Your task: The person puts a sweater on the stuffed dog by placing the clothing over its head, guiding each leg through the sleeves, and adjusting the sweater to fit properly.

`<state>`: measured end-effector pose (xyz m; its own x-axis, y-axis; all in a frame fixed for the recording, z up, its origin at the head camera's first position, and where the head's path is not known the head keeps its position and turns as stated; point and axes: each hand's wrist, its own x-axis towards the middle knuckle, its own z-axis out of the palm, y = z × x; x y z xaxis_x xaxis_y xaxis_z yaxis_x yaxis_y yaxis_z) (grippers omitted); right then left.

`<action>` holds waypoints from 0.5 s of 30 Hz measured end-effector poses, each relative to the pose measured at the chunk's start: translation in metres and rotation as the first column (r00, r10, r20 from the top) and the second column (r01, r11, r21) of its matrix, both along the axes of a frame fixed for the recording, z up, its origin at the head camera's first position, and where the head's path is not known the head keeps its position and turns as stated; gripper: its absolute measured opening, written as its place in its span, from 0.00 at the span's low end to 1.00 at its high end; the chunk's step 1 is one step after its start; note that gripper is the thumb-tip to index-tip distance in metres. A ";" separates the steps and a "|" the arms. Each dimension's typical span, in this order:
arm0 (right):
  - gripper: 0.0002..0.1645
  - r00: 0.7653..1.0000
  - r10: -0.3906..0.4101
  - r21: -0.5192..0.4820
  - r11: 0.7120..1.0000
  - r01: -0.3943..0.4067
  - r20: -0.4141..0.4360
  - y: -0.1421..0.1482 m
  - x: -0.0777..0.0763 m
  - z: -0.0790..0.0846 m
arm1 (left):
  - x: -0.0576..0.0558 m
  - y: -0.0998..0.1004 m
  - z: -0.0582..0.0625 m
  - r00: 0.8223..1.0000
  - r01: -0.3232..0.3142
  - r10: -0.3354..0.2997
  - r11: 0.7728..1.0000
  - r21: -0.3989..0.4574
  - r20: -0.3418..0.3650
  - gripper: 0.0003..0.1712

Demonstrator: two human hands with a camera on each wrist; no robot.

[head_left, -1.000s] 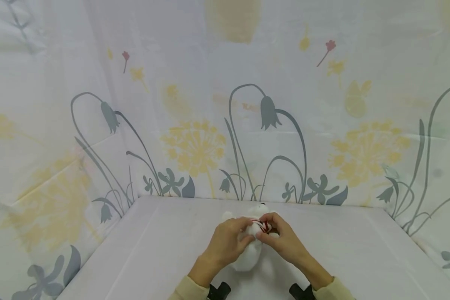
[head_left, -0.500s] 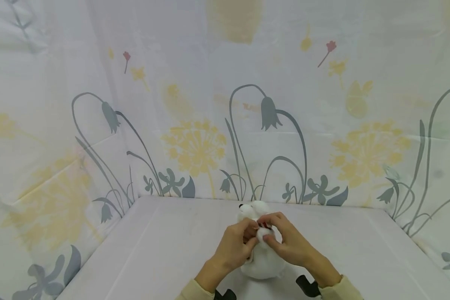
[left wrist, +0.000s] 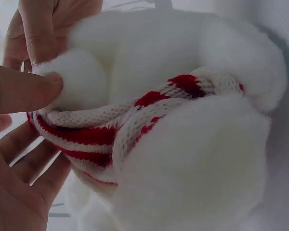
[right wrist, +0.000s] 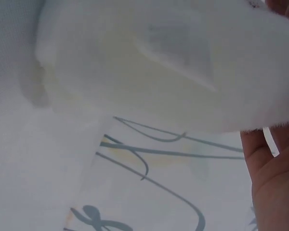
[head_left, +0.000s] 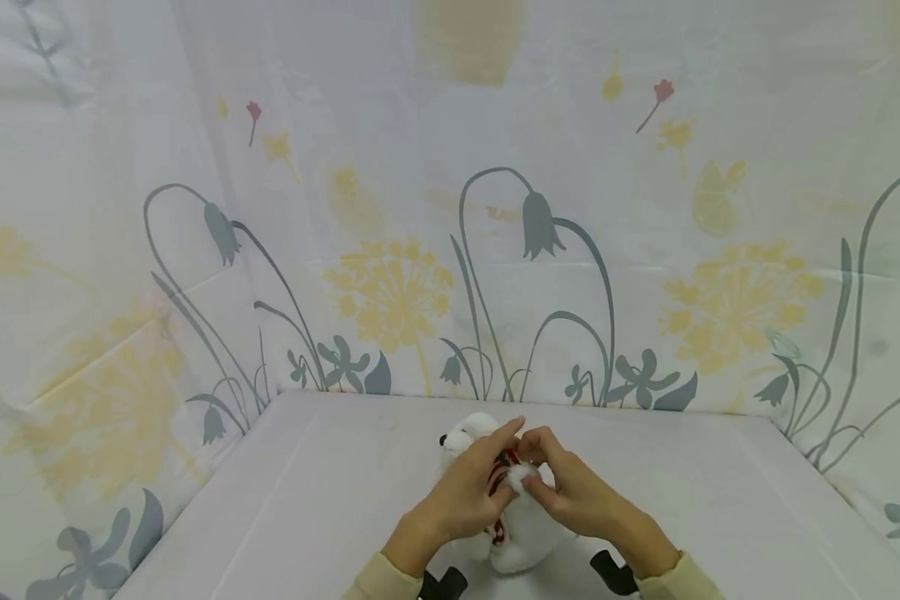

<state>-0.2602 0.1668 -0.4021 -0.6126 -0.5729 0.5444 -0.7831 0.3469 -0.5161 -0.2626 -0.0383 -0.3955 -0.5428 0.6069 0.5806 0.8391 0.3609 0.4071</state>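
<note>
A white plush polar bear [head_left: 532, 533] with a dark nose sits tilted on the table, its head to the left. Round it runs a knitted red-and-white scarf [left wrist: 91, 144]. My left hand [head_left: 465, 492] holds the scarf beside one small white paw [left wrist: 82, 79]; its index finger reaches up straight, and the other fingers lie behind the knit in the left wrist view. With thumb and bent fingers, my right hand [head_left: 577, 492] pinches the plush at this paw, close to the scarf. In the right wrist view, white fur [right wrist: 135, 82] hides most of the right fingertips.
The white table [head_left: 330, 492] meets a flower-printed curtain [head_left: 390, 208] at its back and sides. Black wrist mounts [head_left: 442, 583] show beneath both forearms, near the bear's lower body.
The bear has turned so its nose points left instead of right, and its head has shifted left. My left index finger has straightened; both hands stay at the scarf.
</note>
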 end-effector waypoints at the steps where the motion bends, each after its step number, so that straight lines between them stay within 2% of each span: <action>1: 0.20 1.000 -0.005 0.001 1.000 0.005 -0.012 0.000 0.000 0.000 | 0.000 0.000 0.000 1.000 -0.016 0.016 1.000 -0.013 0.009 0.45; 5: 0.16 1.000 0.001 0.015 1.000 0.000 -0.024 0.000 -0.003 -0.001 | -0.002 -0.002 -0.001 0.995 -0.101 0.101 0.992 -0.072 -0.014 0.38; 7: 0.15 1.000 0.013 0.030 0.999 -0.012 -0.009 0.000 -0.003 -0.001 | -0.002 -0.002 -0.002 0.993 -0.121 0.119 0.988 -0.099 -0.025 0.35; 12: 0.14 0.998 0.028 0.067 0.997 -0.032 0.056 0.001 -0.001 0.002 | -0.002 0.001 -0.004 0.993 -0.107 0.112 0.988 -0.112 0.043 0.28; 15: 0.15 0.998 0.020 0.092 0.995 -0.026 0.065 0.002 0.000 0.004 | -0.001 0.003 -0.005 0.991 -0.108 0.115 0.989 -0.096 0.069 0.26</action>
<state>-0.2601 0.1683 -0.3984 -0.6306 -0.6334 0.4484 -0.7579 0.3782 -0.5316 -0.2636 -0.0357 -0.4008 -0.6494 0.5890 0.4809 0.7603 0.4894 0.4272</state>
